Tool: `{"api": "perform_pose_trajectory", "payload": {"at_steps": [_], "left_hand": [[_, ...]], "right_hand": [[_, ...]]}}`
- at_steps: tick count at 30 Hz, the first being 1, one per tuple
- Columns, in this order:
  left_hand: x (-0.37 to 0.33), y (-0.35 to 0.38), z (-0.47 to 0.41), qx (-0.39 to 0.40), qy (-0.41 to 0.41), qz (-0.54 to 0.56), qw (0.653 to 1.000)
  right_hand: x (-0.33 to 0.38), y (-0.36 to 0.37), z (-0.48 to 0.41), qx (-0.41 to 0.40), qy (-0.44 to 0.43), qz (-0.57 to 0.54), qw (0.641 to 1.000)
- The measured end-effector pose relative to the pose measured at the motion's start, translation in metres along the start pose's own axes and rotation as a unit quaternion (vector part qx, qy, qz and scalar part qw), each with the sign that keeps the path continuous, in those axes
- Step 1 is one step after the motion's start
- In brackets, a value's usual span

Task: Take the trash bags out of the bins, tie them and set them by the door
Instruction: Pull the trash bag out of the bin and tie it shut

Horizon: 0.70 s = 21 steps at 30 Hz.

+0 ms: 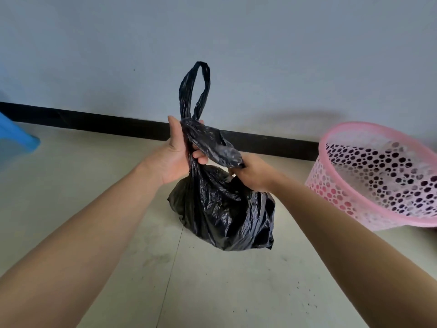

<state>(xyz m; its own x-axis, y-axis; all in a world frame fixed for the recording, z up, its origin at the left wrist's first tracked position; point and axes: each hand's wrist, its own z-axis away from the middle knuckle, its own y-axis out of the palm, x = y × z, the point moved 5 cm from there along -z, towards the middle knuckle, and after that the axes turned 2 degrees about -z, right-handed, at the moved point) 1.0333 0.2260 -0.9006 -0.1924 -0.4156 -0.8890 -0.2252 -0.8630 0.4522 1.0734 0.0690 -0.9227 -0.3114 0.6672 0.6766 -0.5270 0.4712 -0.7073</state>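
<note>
Both forearms reach forward, fingers of the left hand grasping the twisted neck of the black trash bag under its upright loop, the right hand pinching the other handle, over the floor, a tilted pink bin near at right, a blue object far left.

The light around me is soft, even and fairly bright, cool bluish on the wall, with only faint shadows: a pale smear on the wall behind the pink basket and a thin dark patch on the floor under the black bag, whose crinkled plastic catches dull highlights. The wide lens bows the black skirting, and the basket and the blue thing at the left edge look soft and smeared.
</note>
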Motion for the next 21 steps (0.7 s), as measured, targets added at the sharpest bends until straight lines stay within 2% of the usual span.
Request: {"api": "perform_pose_trajectory", "payload": {"at_steps": [3,7,9,13,17,21], "left_hand": [[0.005,0.002,0.001,0.015,-0.034,-0.008,0.999],[0.002,-0.004,-0.003,-0.119,-0.031,-0.058,0.991],[-0.001,-0.011,-0.001,-0.183,-0.030,-0.048,0.981],[-0.004,-0.029,0.009,-0.257,-0.040,-0.014,0.966],[-0.001,-0.034,0.015,-0.240,-0.079,-0.057,0.966],[0.001,-0.035,0.019,-0.140,-0.102,-0.051,0.984]], "right_hand": [[-0.007,0.003,-0.003,0.004,0.017,-0.018,1.000],[-0.003,0.005,-0.001,0.037,-0.002,-0.012,0.999],[0.004,0.002,0.002,0.038,-0.023,-0.047,0.998],[0.004,-0.013,0.006,0.042,-0.052,-0.108,0.992],[-0.002,-0.015,0.004,0.020,-0.049,-0.076,0.996],[-0.004,-0.019,0.004,-0.059,-0.043,-0.087,0.993]]}}
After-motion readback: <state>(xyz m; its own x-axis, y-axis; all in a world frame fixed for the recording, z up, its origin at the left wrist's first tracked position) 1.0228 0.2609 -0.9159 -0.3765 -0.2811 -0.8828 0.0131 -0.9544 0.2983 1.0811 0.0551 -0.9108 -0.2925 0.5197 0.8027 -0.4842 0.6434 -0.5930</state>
